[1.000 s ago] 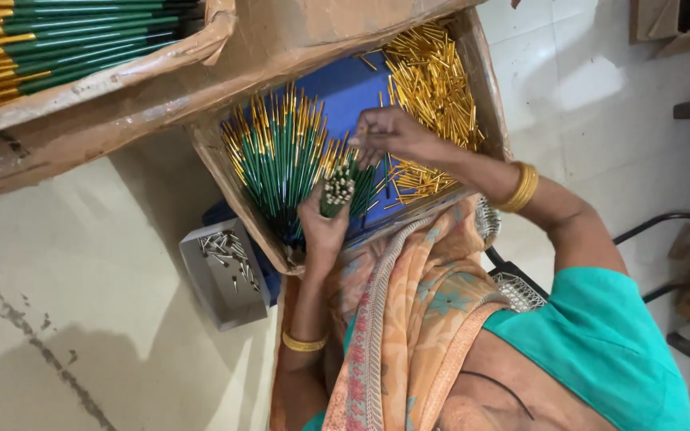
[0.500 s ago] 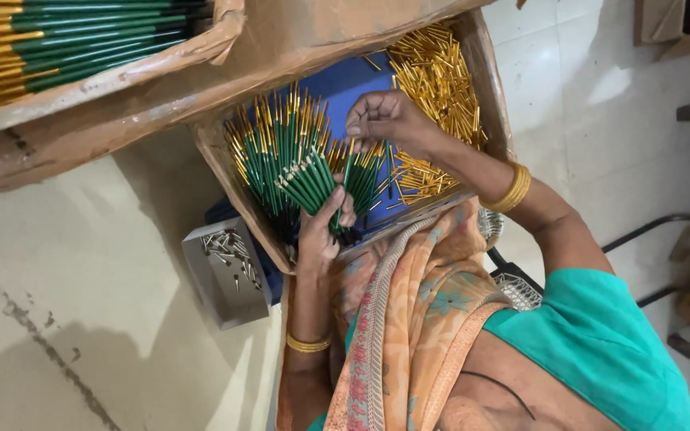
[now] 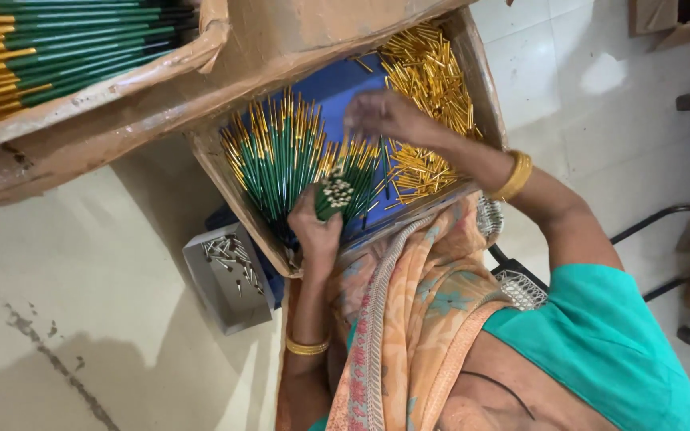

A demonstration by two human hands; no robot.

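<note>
Holding a bunch of green sticks (image 3: 343,191) in my left hand (image 3: 315,231), I keep my fingers wrapped tight around them. Their pale ends point up at me like little dots. The lower part of the bunch is hidden inside my fist.

My right hand (image 3: 385,120) is over the blue tray (image 3: 337,84), just above the bunch. It looks blurry, so I cannot tell if my fingers are pinching something or are loose. I cannot see anything in them.

Next to my left hand, more green sticks with gold tips (image 3: 277,156) lie spread out like a fan in the tray. Their bottom ends go under my hand and the tray's edge, so I cannot see them. Beyond and under my right hand is a pile of little gold tubes (image 3: 429,68). My arm covers some of them.

A small grey box (image 3: 225,291) sits beside the tray on the pale floor, near my left wrist. It has tiny silver bits in it, too small to make out well.

At the top left, another box of green and gold sticks (image 3: 65,44) is cut off by the picture's edge. I wear a gold bangle (image 3: 307,346) on my left wrist.
</note>
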